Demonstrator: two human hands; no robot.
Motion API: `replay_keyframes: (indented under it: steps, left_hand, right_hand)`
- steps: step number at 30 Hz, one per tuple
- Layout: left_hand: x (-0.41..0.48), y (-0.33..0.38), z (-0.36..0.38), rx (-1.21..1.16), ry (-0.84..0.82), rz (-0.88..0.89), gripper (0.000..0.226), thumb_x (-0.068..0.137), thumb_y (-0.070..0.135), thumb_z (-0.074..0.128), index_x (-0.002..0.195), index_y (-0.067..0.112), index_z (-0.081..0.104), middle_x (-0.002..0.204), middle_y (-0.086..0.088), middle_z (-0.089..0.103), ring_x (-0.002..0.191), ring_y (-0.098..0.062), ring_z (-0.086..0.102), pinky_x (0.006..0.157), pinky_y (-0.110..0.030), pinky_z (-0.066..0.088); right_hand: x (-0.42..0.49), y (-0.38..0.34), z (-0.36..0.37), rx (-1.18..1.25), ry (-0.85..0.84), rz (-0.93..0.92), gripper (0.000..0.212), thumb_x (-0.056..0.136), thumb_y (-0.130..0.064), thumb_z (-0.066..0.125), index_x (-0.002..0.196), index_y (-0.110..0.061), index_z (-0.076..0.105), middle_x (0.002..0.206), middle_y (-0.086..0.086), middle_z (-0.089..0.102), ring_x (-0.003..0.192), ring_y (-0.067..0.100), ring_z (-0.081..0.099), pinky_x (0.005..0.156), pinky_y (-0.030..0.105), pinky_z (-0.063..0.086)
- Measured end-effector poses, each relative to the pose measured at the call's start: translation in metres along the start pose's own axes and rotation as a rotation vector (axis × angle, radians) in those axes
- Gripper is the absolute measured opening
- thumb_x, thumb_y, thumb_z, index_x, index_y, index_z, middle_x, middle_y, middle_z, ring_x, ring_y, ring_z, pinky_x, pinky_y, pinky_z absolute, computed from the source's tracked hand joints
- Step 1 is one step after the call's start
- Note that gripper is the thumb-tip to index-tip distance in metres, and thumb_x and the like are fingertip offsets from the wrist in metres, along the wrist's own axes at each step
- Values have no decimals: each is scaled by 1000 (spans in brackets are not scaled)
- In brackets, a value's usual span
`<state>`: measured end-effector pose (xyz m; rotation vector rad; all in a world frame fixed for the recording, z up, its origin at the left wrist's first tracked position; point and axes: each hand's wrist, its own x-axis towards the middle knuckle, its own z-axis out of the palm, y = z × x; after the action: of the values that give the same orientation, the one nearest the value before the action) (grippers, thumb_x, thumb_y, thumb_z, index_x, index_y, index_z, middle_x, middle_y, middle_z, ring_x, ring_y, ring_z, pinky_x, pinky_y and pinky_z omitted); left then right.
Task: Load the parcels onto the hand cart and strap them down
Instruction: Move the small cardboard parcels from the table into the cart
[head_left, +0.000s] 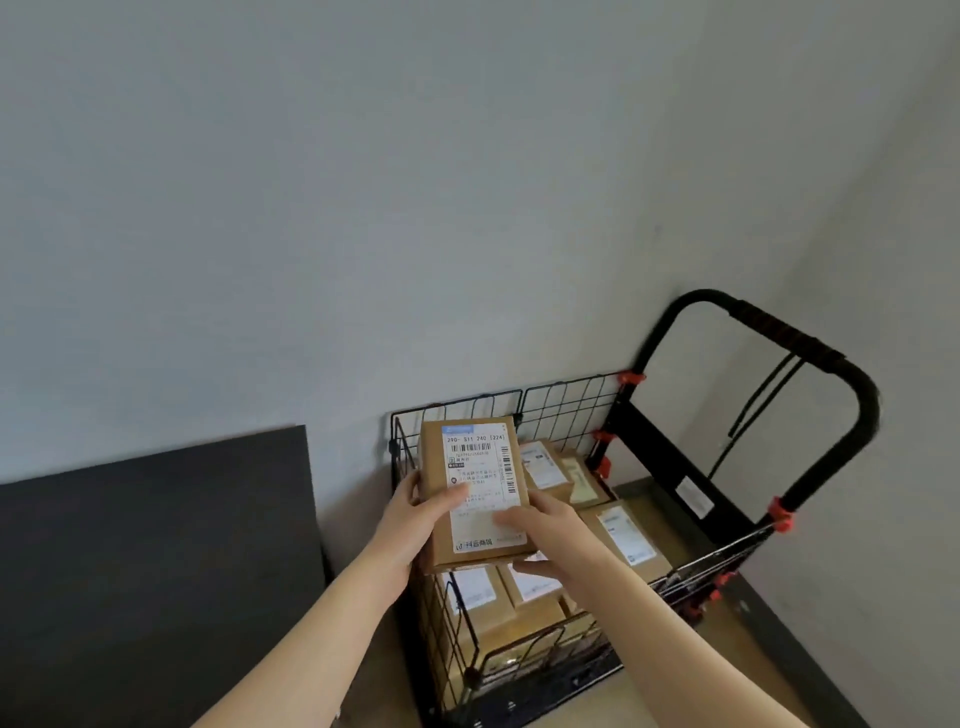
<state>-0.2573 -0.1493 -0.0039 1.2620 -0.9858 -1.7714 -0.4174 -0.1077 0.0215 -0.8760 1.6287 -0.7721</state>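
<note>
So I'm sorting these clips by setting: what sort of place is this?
Probably a bare indoor corner used for packing or storage, not a warehouse floor. Plain grey walls meet behind a wire-sided hand cart loaded with labelled cardboard parcels, and a dark board leans against the wall.

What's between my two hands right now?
In the head view, one labelled cardboard parcel, gripped by the left hand and right hand above the cart.

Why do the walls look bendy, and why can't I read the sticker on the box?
Head view: the wide-angle lens curves the walls and the cart handle; the label on the held parcel is soft, only its big top numbers readable; light is dim and even, no glare; both hands, left hand and right hand, look slightly smeared.
</note>
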Motion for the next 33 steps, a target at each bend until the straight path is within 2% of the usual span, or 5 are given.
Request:
replay_keyframes:
  steps: [9, 14, 19, 29, 33]
  left_hand:
    - [49, -24, 110, 159, -30, -94, 48, 86, 27, 67, 129, 31, 47, 116, 2, 65, 104, -15, 61, 87, -36, 51]
    - [109, -17, 132, 313, -72, -140, 53, 90, 30, 61, 139, 27, 39, 126, 2, 60, 112, -17, 56, 105, -41, 40]
    - [168, -10, 174, 376, -140, -142, 47, 96, 24, 53, 140, 22, 38, 127, 3, 57, 103, -13, 55, 78, -24, 46]
    - [288, -13, 247, 591, -47, -152, 43, 98, 24, 46, 140, 21, 39, 137, 0, 51, 119, -17, 51, 101, -35, 43]
    - [346, -25, 272, 641, 20, -202, 39, 100, 24, 42, 139, 19, 41, 137, -1, 51, 121, -18, 51, 100, -33, 43]
  right_hand:
    - [53, 37, -113, 119, 79, 61, 46, 86, -21, 67, 128, -19, 47, 102, 4, 66, 83, 16, 67, 59, 25, 56]
    - [97, 33, -144, 182, 141, 87, 47, 88, -20, 64, 132, -19, 47, 100, 4, 68, 87, 19, 68, 75, 36, 59]
    - [140, 19, -193, 162, 201, 101, 46, 91, -15, 60, 135, -17, 46, 102, 3, 65, 82, 11, 63, 59, 23, 53]
    - [272, 29, -279, 149, 194, 148, 40, 89, -17, 63, 128, -19, 54, 104, 3, 69, 96, 20, 67, 88, 42, 55]
    - [336, 38, -309, 165, 115, 195, 44, 90, -14, 60, 133, -18, 50, 113, 7, 66, 95, 17, 64, 71, 27, 55]
